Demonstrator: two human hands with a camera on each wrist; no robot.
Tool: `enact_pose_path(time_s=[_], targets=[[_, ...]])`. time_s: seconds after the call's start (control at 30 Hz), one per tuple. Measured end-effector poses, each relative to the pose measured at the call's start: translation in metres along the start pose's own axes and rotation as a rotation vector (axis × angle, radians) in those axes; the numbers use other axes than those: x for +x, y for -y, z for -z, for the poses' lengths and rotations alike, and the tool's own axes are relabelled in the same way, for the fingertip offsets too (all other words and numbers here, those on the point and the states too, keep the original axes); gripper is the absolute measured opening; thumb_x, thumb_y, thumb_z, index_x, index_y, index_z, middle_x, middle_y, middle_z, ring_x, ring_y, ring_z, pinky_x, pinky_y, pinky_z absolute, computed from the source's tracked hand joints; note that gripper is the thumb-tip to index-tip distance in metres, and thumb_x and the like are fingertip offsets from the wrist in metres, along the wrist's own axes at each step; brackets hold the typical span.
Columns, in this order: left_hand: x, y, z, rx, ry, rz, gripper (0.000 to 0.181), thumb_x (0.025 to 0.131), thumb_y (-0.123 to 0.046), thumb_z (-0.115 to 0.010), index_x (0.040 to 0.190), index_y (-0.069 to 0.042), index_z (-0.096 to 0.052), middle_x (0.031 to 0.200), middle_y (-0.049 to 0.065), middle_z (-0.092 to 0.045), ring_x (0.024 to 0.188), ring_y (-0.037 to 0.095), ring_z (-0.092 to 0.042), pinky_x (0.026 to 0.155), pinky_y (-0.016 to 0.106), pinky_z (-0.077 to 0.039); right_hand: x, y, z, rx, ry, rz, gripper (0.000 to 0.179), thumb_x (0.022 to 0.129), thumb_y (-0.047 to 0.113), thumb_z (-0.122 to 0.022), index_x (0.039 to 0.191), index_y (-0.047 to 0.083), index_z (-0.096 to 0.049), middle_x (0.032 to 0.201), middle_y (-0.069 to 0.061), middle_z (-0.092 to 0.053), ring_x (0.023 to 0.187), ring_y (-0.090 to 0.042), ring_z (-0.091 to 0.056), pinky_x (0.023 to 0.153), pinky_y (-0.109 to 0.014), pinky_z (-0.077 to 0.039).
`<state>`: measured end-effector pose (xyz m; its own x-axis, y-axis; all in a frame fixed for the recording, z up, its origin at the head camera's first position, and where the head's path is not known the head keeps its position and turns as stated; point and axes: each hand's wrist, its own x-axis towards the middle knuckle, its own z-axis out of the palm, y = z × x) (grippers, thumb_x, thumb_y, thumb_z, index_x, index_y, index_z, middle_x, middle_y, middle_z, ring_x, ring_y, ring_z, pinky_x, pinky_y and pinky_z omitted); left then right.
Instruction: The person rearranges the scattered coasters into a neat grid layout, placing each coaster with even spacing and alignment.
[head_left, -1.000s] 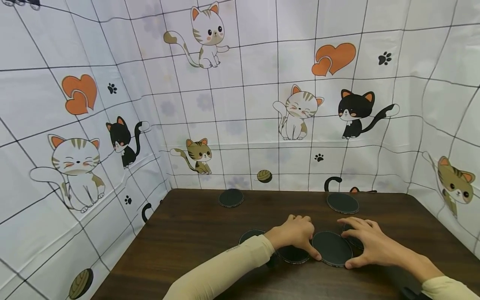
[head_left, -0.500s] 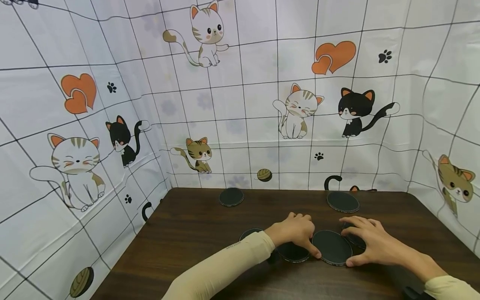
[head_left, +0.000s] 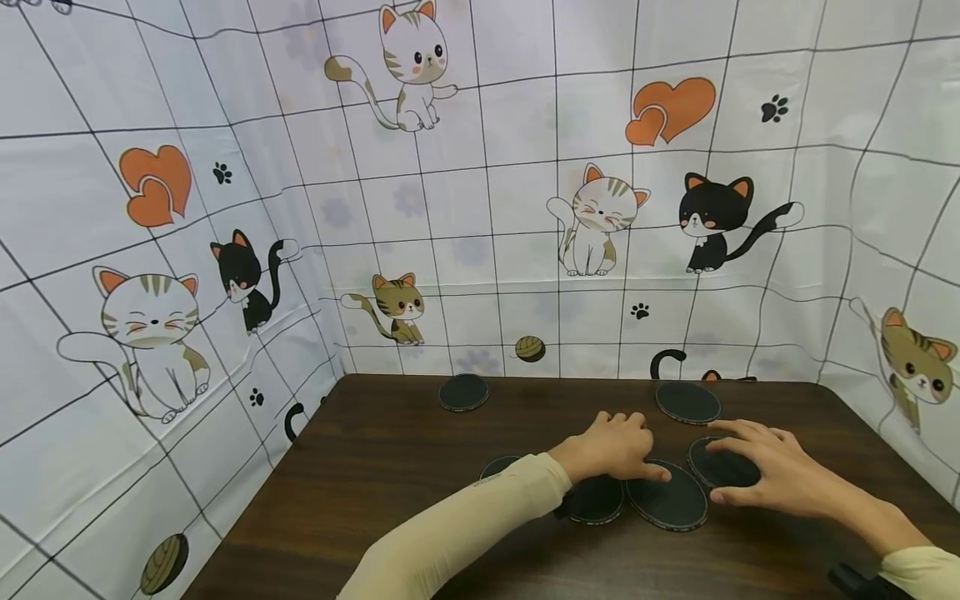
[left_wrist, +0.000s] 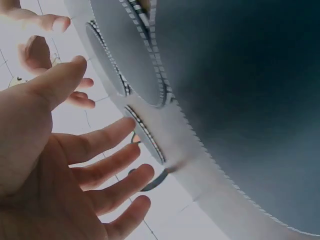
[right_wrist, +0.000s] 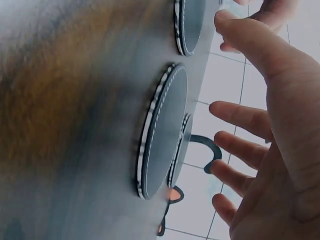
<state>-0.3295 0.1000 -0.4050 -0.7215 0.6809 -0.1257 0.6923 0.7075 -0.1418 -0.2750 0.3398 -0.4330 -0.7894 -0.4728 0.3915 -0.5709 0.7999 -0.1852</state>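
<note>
Several round dark coasters with pale stitched rims lie on the brown table. My left hand (head_left: 611, 448) hovers between the left-middle coaster (head_left: 596, 502) and the centre coaster (head_left: 675, 500), its thumb over the latter. In the left wrist view its fingers (left_wrist: 107, 162) are spread and hold nothing. Just right of the right-middle coaster (head_left: 722, 465) is my right hand (head_left: 783, 473), fingertips over its edge. The right wrist view shows those fingers (right_wrist: 240, 150) loosely extended, apart from the coaster (right_wrist: 164, 132). My left forearm partly hides another coaster (head_left: 498, 465).
Two more coasters lie near the table's back edge, one at the left (head_left: 463, 392) and one at the right (head_left: 687, 402). A white sheet (head_left: 517, 192) printed with cats and grid lines hangs behind and beside the table (head_left: 360, 483). A dark object (head_left: 862, 581) shows by the right sleeve.
Both hands have moved rightward. My right hand has come away from the right-middle coaster, uncovering more of it. The left thumb now lies over the centre coaster. The coasters look unmoved.
</note>
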Motion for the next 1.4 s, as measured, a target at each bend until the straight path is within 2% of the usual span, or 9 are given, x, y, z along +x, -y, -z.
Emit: enact_pose_path(time_s=[0.13, 0.2, 0.4, 0.6, 0.7, 0.83, 0.93, 1.17, 1.4], targets=[[0.016, -0.011, 0.005, 0.038, -0.013, 0.01, 0.059, 0.076, -0.074, -0.043, 0.12, -0.035, -0.054, 0.125, -0.012, -0.038, 0.106, 0.009, -0.043, 0.091, 0.036, -0.033, -0.005, -0.005, 0.006, -0.008, 0.053, -0.097, 0.059, 0.071, 0.054, -0.073, 0.112, 0.013, -0.065, 0.129, -0.015, -0.044, 0.116, -0.042, -0.036, 0.079, -0.064, -0.02], [0.024, -0.016, 0.009, 0.055, -0.025, 0.017, 0.063, 0.076, -0.075, -0.042, 0.127, -0.037, -0.047, 0.126, -0.013, -0.037, 0.108, 0.008, -0.042, 0.092, 0.035, -0.032, -0.007, -0.009, 0.009, -0.013, 0.08, -0.159, 0.06, 0.073, 0.054, -0.072, 0.115, 0.012, -0.064, 0.13, -0.016, -0.043, 0.116, -0.044, -0.036, 0.078, -0.064, -0.02], [0.045, -0.024, 0.009, 0.058, -0.031, 0.033, 0.066, 0.074, -0.077, -0.04, 0.127, -0.039, -0.044, 0.124, -0.014, -0.036, 0.108, 0.008, -0.04, 0.092, 0.034, -0.03, -0.015, -0.024, 0.012, -0.073, 0.151, -0.258, 0.067, 0.073, 0.057, -0.069, 0.119, 0.009, -0.061, 0.129, -0.022, -0.042, 0.111, -0.047, -0.039, 0.072, -0.067, -0.028], [0.063, -0.026, -0.004, 0.028, -0.006, 0.005, 0.072, 0.069, -0.082, -0.043, 0.125, -0.037, -0.048, 0.123, -0.014, -0.038, 0.108, 0.009, -0.041, 0.091, 0.036, -0.031, -0.028, -0.041, 0.008, -0.079, 0.212, -0.29, 0.075, 0.071, 0.057, -0.071, 0.12, 0.001, -0.057, 0.127, -0.028, -0.041, 0.106, -0.053, -0.041, 0.067, -0.067, -0.032], [0.068, -0.027, -0.006, 0.019, 0.01, -0.007, 0.07, 0.068, -0.082, -0.045, 0.122, -0.038, -0.05, 0.125, -0.015, -0.037, 0.112, 0.009, -0.039, 0.094, 0.037, -0.029, -0.031, -0.046, 0.007, -0.075, 0.234, -0.304, 0.078, 0.071, 0.057, -0.071, 0.121, -0.001, -0.056, 0.126, -0.029, -0.041, 0.105, -0.053, -0.042, 0.065, -0.066, -0.034], [0.073, -0.029, -0.004, 0.005, 0.022, -0.014, 0.055, 0.069, -0.081, -0.044, 0.101, -0.037, -0.055, 0.124, -0.016, -0.036, 0.112, 0.009, -0.038, 0.095, 0.037, -0.027, -0.03, -0.051, 0.007, -0.082, 0.239, -0.311, 0.082, 0.07, 0.059, -0.07, 0.122, -0.002, -0.055, 0.126, -0.028, -0.041, 0.105, -0.053, -0.041, 0.065, -0.065, -0.035], [0.076, -0.028, -0.002, -0.001, 0.023, -0.012, 0.053, 0.068, -0.081, -0.044, 0.091, -0.035, -0.054, 0.122, -0.015, -0.037, 0.112, 0.01, -0.038, 0.096, 0.038, -0.026, -0.028, -0.054, 0.009, -0.09, 0.233, -0.312, 0.085, 0.069, 0.061, -0.071, 0.122, -0.003, -0.054, 0.127, -0.029, -0.04, 0.106, -0.054, -0.041, 0.065, -0.066, -0.035], [0.085, -0.026, -0.003, -0.03, 0.028, 0.0, 0.07, 0.066, -0.082, -0.047, 0.119, -0.037, -0.052, 0.124, -0.014, -0.038, 0.115, 0.01, -0.037, 0.096, 0.038, -0.026, -0.031, -0.061, 0.012, -0.088, 0.232, -0.315, 0.089, 0.067, 0.062, -0.071, 0.123, -0.005, -0.053, 0.126, -0.028, -0.04, 0.106, -0.053, -0.041, 0.066, -0.065, -0.036], [0.089, -0.021, -0.007, -0.021, 0.024, -0.024, 0.076, 0.063, -0.083, -0.049, 0.123, -0.035, -0.052, 0.125, -0.012, -0.038, 0.111, 0.013, -0.04, 0.094, 0.038, -0.028, -0.033, -0.067, 0.014, -0.084, 0.228, -0.309, 0.09, 0.065, 0.063, -0.071, 0.123, -0.004, -0.053, 0.127, -0.027, -0.039, 0.108, -0.051, -0.041, 0.067, -0.065, -0.036]])
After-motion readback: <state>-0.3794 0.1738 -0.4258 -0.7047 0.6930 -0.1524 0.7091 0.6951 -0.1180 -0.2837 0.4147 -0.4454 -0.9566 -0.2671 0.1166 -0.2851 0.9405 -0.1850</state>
